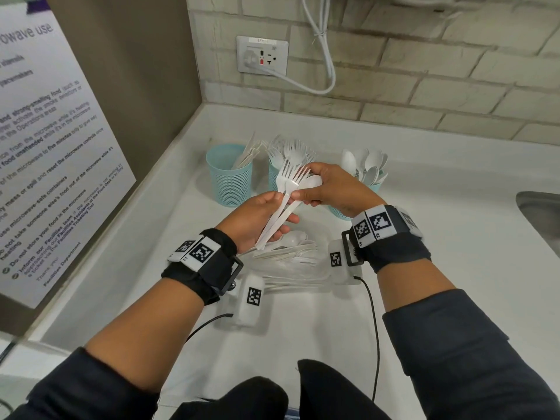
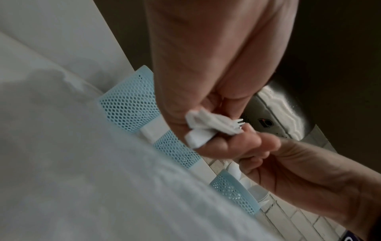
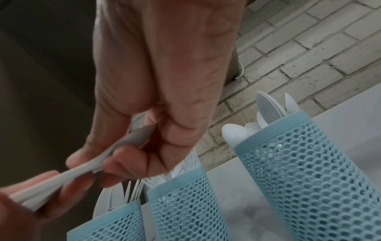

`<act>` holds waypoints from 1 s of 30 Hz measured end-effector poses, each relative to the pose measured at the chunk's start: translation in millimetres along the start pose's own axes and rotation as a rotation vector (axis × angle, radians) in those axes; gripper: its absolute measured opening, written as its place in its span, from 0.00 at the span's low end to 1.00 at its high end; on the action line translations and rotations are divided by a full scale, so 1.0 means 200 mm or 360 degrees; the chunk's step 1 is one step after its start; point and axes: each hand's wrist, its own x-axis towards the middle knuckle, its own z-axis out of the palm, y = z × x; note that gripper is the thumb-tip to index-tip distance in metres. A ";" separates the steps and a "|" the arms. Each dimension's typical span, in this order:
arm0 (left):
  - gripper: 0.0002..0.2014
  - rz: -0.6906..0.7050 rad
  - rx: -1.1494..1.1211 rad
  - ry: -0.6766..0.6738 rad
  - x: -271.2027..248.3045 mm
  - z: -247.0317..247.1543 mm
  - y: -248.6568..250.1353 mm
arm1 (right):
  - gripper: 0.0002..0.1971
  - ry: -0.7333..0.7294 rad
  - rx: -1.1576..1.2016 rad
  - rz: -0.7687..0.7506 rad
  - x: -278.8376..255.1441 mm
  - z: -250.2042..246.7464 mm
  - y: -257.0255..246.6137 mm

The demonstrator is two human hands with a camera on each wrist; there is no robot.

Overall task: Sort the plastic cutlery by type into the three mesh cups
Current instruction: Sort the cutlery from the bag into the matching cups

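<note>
Three light blue mesh cups stand in a row on the white counter: the left cup (image 1: pixel 228 177) holds knives, the middle cup (image 1: pixel 273 177) forks, the right cup (image 1: pixel 371 184) spoons. My left hand (image 1: pixel 263 213) grips the handles of a small bundle, two white forks (image 1: pixel 291 177) and a spoon (image 1: pixel 312 181). My right hand (image 1: pixel 327 186) pinches the same bundle near the necks, in front of the middle cup. In the right wrist view the right hand's fingers (image 3: pixel 123 159) and thumb clamp the white handles (image 3: pixel 82 169). Loose cutlery (image 1: pixel 288 253) lies under the hands.
A steel sink (image 1: pixel 542 219) is set into the counter at far right. A wall socket (image 1: pixel 262 54) with a white cable sits on the brick wall behind. A printed notice (image 1: pixel 45 147) covers the left wall. Black cables run from both wrist cameras.
</note>
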 end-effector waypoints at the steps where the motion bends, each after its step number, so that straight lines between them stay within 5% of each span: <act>1: 0.14 -0.0004 -0.0005 -0.0009 0.00 0.00 0.00 | 0.14 -0.0008 -0.0006 0.0001 0.00 0.00 0.00; 16: 0.13 -0.0051 0.0204 0.0098 0.02 -0.01 -0.04 | 0.13 0.0138 -0.0071 0.0179 0.05 0.02 0.03; 30: 0.14 -0.0114 0.0229 0.0184 0.02 -0.03 -0.04 | 0.09 0.1877 -0.0079 -0.0445 0.05 -0.25 -0.14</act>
